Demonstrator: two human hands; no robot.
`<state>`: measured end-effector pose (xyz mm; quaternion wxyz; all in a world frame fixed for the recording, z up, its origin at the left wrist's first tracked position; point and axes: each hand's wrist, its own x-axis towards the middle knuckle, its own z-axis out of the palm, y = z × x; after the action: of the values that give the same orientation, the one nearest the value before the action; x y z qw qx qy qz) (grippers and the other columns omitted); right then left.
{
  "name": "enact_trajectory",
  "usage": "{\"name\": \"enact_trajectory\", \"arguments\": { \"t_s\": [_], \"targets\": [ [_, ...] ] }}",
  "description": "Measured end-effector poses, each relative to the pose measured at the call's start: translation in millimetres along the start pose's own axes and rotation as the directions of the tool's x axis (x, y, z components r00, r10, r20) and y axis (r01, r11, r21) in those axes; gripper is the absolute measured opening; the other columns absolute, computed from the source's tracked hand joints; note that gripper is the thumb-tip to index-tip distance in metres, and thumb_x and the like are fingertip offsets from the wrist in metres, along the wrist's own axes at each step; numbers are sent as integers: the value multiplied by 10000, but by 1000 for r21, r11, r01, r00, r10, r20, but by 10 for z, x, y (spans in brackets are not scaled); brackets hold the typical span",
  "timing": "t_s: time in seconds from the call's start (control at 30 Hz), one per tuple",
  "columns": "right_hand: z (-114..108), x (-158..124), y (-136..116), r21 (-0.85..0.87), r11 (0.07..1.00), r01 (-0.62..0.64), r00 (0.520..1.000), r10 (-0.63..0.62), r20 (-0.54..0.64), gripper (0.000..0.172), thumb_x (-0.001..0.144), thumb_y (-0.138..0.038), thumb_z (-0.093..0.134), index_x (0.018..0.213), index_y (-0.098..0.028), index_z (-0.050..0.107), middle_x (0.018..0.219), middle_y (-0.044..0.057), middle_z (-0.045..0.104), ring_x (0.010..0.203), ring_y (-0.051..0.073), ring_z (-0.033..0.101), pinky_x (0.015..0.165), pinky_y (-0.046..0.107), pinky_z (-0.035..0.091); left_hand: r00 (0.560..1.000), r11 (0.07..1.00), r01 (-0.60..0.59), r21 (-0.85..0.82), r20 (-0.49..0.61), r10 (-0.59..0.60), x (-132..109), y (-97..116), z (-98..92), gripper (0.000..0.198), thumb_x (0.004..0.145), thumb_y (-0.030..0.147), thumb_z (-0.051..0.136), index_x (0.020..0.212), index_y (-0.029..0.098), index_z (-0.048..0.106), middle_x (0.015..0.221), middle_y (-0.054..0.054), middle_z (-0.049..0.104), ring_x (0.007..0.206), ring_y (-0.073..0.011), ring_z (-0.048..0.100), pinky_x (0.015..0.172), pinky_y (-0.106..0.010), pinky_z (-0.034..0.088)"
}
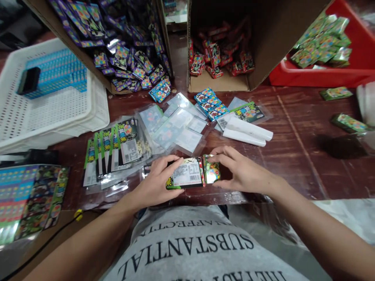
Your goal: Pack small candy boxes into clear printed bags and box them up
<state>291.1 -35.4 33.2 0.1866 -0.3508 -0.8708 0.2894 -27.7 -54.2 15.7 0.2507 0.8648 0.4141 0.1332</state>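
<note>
Your left grip [161,179] clasped the labelled packet [187,172] | your right grip [238,171] pinched the green patterned box [211,171] just right of it

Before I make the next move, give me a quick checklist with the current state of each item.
1. Left grip: ok. The left hand holds the labelled pouch.
2. Right grip: ok. The right hand holds a green packet by its edges.
3. Packet at the pouch's right-hand end: ok, beside it.
4. Pouch contents: cannot tell. The printed label covers most of the visible face.
5. Space just beyond the hands uncluttered: not ok. Loose clear bags and a white roll lie there.
6. Blue packets unobstructed: ok. They lie in front, past the bags' right side.
</note>
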Motion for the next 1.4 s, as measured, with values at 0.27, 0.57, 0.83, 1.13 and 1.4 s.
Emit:
{"name": "enact_trajectory", "arguments": {
  "t_s": [0.27,0.57,0.83,1.13,1.4],
  "targets": [
    [102,-12,-36,-6,999,50,999,-50,-15,550,869,-415,756,1355,-218,591,1334,160,570,1203,307,595,989,506,556,998,999,53,-9,-46,-53,-38,-71,-24,896,816,282,750,1575,284,275,1476,-116,413,1376,-314,429,1155,-489,386],
    [-35,176,44,-41,991,129,991,-127,40,496,880,-400,747,1321,-197,642,1358,165,606,1243,311,613,1033,502,543,994,997,-62,-41,89,65,-26,-35,-68,887,804,283,755,1559,305,291,1471,-98,438,1368,-301,445,1147,-485,410],
    [-26,216,-56,-129,991,-24,986,1,-169,449,911,-401,709,1312,-224,615,1356,172,579,1244,340,588,1031,560,532,984,990,137,-23,-111,-138,-3,18,31,923,814,338,785,1571,346,257,1460,-94,420,1366,-322,445,1155,-529,402],
    [-80,179,-12,-9,996,89,994,-88,58,577,908,-485,698,1402,-229,543,1444,162,541,1323,319,555,1073,531,517,998,997,61,-43,-22,-62,70,74,-1,964,767,280,803,1565,345,267,1461,-90,433,1359,-330,443,1151,-531,404],
    [269,244,80,406,900,-159,917,288,-277,525,938,-409,691,1413,-291,502,1358,97,621,1239,269,618,1067,509,521,903,902,330,-279,-184,-388,331,293,127,1084,682,395,889,1566,325,265,1444,-122,389,1330,-379,490,1115,-626,434]
  ]
}}
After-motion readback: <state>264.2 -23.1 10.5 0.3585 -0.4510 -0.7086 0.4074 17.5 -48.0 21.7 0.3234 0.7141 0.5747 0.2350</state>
